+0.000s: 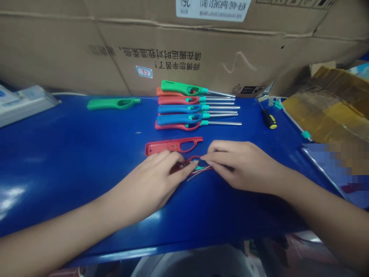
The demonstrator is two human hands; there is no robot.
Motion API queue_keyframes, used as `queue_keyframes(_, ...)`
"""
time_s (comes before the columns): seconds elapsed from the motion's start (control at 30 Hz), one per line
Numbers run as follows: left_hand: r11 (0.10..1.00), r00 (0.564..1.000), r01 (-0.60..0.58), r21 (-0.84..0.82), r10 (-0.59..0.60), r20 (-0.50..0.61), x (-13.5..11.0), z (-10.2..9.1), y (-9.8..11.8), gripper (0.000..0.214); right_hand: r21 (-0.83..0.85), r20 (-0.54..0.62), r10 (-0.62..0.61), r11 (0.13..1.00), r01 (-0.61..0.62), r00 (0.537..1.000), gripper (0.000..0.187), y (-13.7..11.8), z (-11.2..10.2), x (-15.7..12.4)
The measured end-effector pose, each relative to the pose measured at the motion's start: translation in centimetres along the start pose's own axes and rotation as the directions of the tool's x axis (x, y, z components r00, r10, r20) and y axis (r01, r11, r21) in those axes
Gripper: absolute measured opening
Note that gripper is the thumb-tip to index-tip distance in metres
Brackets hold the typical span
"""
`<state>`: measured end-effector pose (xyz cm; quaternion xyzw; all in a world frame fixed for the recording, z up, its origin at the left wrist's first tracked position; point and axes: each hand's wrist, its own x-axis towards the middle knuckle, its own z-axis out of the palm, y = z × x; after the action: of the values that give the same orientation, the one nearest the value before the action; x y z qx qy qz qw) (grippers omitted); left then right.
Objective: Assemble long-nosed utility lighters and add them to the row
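Low over the blue table, my left hand (161, 173) grips the handle end of a red lighter half-shell (197, 157), mostly covered by my fingers. A turquoise trigger (198, 167) and thin wires show inside it. My right hand (233, 163) has thumb and fingertips pinched at the shell's front end; what exactly lies between them is hidden. Just behind my hands lies another red half-shell (161, 147), its hollow inside facing up. Farther back are stacked several long-nosed lighters (181, 109) in green, orange, red and blue, with metal tubes pointing right.
A green lighter shell (112, 103) lies at the back left, near a white power strip (25, 102). A black-and-yellow screwdriver (270, 119) and an open carton (325, 104) are at the right. A large cardboard box (86, 46) walls off the table's back.
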<state>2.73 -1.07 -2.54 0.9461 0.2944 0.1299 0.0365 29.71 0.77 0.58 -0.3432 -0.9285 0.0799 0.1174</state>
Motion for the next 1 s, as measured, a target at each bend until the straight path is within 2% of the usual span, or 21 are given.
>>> queue_keyframes(0.07, 0.999, 1.000, -0.013, 0.036, 0.013, 0.011, 0.0, 0.0, 0.0, 0.044, 0.000, -0.055, 0.027, 1.000, -0.027, 0.998, 0.025, 1.0, -0.3, -0.1)
queue_keyframes(0.23, 0.998, 0.999, -0.044, 0.045, 0.044, -0.012, 0.0, -0.2, -0.3, 0.041, -0.140, -0.134, 0.013, 0.990, -0.032, 0.991, 0.022, 3.2, -1.2, -0.5)
queue_keyframes(0.57, 0.997, 0.999, -0.040, 0.073, 0.038, 0.026, -0.2, -0.5, -0.1, 0.050, -0.156, -0.178, 0.049, 0.985, -0.077, 0.983, 0.022, 3.3, -2.1, -0.7)
queue_keyframes(0.67, 0.997, 0.999, -0.039, 0.073, 0.036, 0.034, -0.2, -0.6, 0.0, 0.050, -0.170, -0.268, 0.116, 0.972, -0.165, 0.957, 0.019, 4.7, -2.6, -0.8)
queue_keyframes(0.73, 0.997, 0.999, -0.034, 0.067, 0.031, 0.038, -0.3, -0.7, -0.1, 0.051, -0.161, -0.389, 0.175, 0.954, -0.254, 0.904, 0.018, 6.3, -3.1, -0.9)
queue_keyframes(0.77, 0.997, 0.999, -0.033, 0.064, 0.031, 0.037, -0.4, -0.6, -0.1, 0.051, -0.142, -0.463, 0.198, 0.945, -0.293, 0.864, 0.018, 7.2, -3.5, -1.0)
queue_keyframes(0.87, 0.998, 0.999, -0.038, 0.047, 0.037, 0.021, -0.5, -0.5, -0.3, 0.050, -0.069, -0.630, 0.342, 0.870, -0.489, 0.697, 0.021, 10.3, -4.5, -1.6)
queue_keyframes(0.93, 0.999, 0.999, -0.040, 0.031, 0.040, 0.003, -0.6, -0.4, -0.5, 0.048, 0.008, -0.648, 0.541, 0.709, -0.706, 0.536, 0.027, 12.3, -5.2, -2.2)
queue_keyframes(0.97, 0.999, 0.999, -0.039, 0.021, 0.039, -0.008, -0.7, -0.4, -0.6, 0.047, 0.019, -0.638, 0.586, 0.660, -0.751, 0.499, 0.032, 13.3, -5.4, -2.7)
queue_keyframes(1.0, 0.999, 0.999, -0.038, 0.011, 0.038, -0.010, -0.7, -0.4, -0.6, 0.046, 0.017, -0.623, 0.612, 0.633, -0.774, 0.487, 0.036, 14.3, -5.5, -3.1)
